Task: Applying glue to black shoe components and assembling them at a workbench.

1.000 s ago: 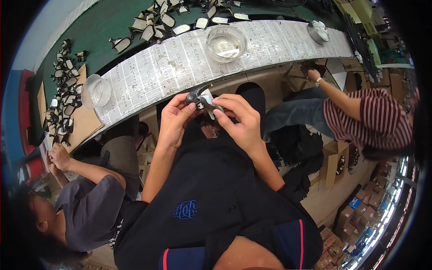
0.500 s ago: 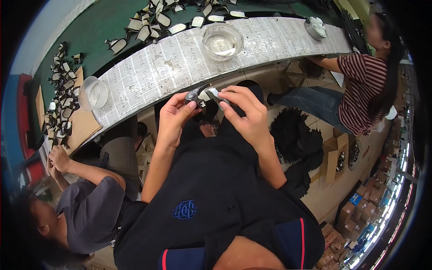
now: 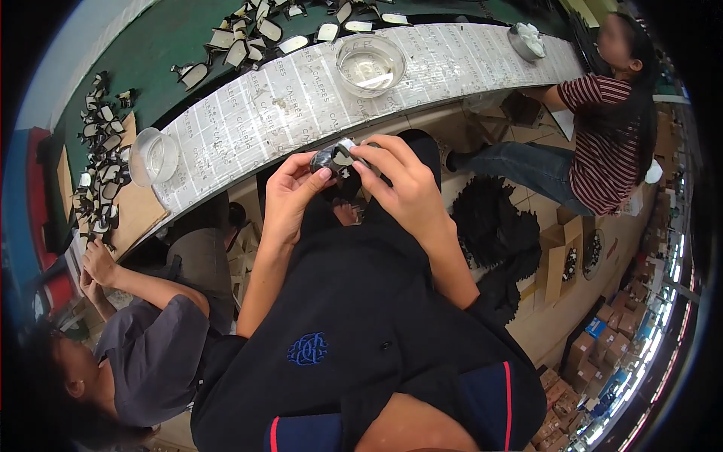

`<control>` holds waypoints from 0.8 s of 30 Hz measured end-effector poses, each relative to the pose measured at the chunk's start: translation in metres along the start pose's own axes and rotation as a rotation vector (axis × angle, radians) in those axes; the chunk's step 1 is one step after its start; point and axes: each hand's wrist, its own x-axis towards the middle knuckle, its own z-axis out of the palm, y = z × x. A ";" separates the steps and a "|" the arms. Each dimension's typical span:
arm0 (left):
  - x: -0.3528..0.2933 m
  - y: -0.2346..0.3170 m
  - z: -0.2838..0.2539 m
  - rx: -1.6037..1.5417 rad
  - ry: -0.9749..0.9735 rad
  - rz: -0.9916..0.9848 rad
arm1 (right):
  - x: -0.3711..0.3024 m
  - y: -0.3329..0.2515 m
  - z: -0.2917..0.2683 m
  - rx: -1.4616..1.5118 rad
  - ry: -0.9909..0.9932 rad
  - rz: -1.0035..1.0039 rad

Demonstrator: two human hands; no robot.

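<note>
In front of my lap, just off the table's near edge, my left hand (image 3: 297, 184) pinches a small, glossy black piece (image 3: 324, 160) with a rounded end and a cream inner face. Its exact kind does not show. My right hand (image 3: 399, 177) is closed at the other end of the piece, fingertips pressed near it. A small white wad (image 3: 346, 143) shows at those fingertips; the fingers partly hide it. On the table ahead stands a clear round bowl (image 3: 370, 68) with something white in it.
The long table (image 3: 226, 128) is covered in printed paper. Several similar black-and-cream pieces (image 3: 267, 30) lie on its green part. A second clear bowl (image 3: 154, 157) stands left, a bowl of white wads (image 3: 527, 41) far right. Co-workers (image 3: 151, 354) sit left and right; a carton (image 3: 561, 256) stands on the floor.
My right hand has shifted slightly left and upward, closer to my left hand. The white wad has moved to the upper edge of the black piece.
</note>
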 end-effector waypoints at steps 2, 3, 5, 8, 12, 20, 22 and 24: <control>0.001 -0.001 -0.002 0.006 -0.001 -0.001 | 0.001 0.001 -0.001 -0.029 0.014 0.007; 0.001 -0.001 -0.002 0.011 -0.002 -0.001 | 0.001 0.002 -0.002 -0.059 0.026 0.019; 0.001 -0.001 -0.004 0.009 0.001 -0.005 | 0.001 0.002 -0.005 -0.088 0.038 0.031; 0.000 0.002 -0.003 -0.016 0.003 -0.024 | 0.001 -0.003 -0.011 -0.088 0.068 0.070; -0.001 0.003 -0.008 -0.114 -0.023 -0.071 | -0.002 -0.010 -0.016 0.076 0.123 0.204; -0.001 0.001 -0.004 -0.177 -0.020 -0.101 | -0.010 -0.019 -0.003 0.271 0.075 0.257; 0.000 0.000 -0.004 -0.179 -0.025 -0.106 | -0.012 -0.018 0.002 0.257 0.068 0.250; 0.001 -0.001 -0.004 -0.192 -0.028 -0.113 | -0.012 -0.017 0.006 0.228 0.055 0.217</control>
